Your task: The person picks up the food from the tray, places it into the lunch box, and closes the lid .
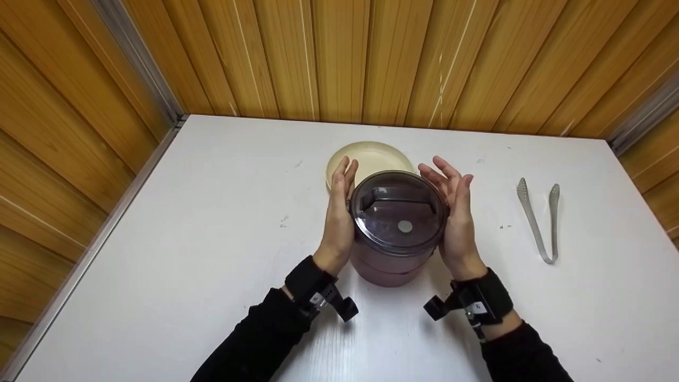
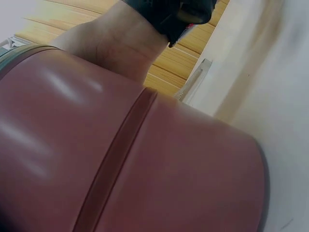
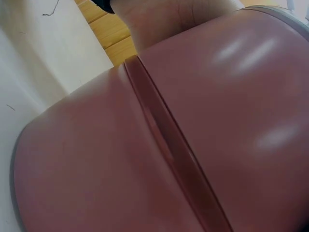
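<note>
Between my two hands stands a pink lidded canister (image 1: 390, 268), upright on the white table. Its dark see-through lid (image 1: 400, 212) is on, with a raised handle across it and a pale round spot. A darker band (image 2: 118, 154) circles the body. My left hand (image 1: 339, 217) lies against the canister's left side with its fingers extended upward past the lid's rim. On the opposite side, the palm of my right hand (image 1: 459, 223) is against the wall, its fingers spread and slightly bent. The right wrist view shows the pink wall (image 3: 91, 164) close up.
A round cream plate (image 1: 371, 154) lies just behind the canister, partly covered by it. To the right, metal tongs (image 1: 546, 239) rest spread on the white table (image 1: 238, 212). Wood-look panels (image 1: 339, 58) rise along the back and left edges.
</note>
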Demonstrator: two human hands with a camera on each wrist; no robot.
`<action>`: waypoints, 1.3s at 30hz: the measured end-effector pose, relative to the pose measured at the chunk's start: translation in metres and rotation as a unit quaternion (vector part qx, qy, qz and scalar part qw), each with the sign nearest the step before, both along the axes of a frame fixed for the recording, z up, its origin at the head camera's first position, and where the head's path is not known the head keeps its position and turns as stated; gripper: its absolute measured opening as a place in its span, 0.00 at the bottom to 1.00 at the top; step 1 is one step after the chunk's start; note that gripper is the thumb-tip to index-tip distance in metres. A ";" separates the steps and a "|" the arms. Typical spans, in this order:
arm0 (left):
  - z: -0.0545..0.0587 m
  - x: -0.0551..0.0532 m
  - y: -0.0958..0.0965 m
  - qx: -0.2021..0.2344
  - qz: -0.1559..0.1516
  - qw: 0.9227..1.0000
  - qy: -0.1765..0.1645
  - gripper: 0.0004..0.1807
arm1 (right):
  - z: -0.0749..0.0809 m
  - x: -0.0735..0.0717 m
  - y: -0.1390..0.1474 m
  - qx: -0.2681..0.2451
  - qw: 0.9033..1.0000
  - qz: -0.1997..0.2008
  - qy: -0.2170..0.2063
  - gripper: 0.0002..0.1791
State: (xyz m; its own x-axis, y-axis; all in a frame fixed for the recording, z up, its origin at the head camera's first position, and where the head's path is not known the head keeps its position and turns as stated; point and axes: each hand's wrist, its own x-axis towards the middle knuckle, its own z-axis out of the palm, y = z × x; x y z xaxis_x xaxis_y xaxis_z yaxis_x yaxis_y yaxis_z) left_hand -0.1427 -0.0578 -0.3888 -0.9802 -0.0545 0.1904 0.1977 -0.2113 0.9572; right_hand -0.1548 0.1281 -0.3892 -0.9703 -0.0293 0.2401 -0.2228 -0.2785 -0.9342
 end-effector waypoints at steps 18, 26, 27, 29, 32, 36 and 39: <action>-0.003 -0.002 -0.002 -0.036 -0.005 0.999 0.000 0.36 | -0.004 -0.002 0.006 0.008 1.000 0.004 -0.011 0.46; -0.006 -0.004 -0.002 -0.047 0.000 0.999 -0.006 0.35 | -0.006 -0.002 0.006 0.019 1.000 -0.003 -0.011 0.44; -0.006 -0.005 -0.002 -0.048 0.001 0.999 -0.007 0.35 | -0.006 -0.002 0.006 0.021 1.000 -0.004 -0.011 0.43; -0.007 -0.005 -0.002 -0.050 0.002 0.999 -0.003 0.35 | -0.006 -0.002 0.006 0.024 1.000 -0.005 -0.009 0.42; -0.007 -0.006 -0.002 -0.052 0.001 0.999 0.000 0.34 | -0.006 -0.002 0.007 0.029 1.000 -0.007 -0.006 0.39; -0.008 -0.008 -0.002 -0.058 0.003 0.998 0.007 0.34 | -0.006 -0.004 0.007 0.036 0.999 -0.007 0.001 0.35; -0.010 -0.008 -0.002 -0.060 0.004 0.998 0.008 0.34 | -0.007 -0.005 0.008 0.046 0.999 -0.006 0.004 0.33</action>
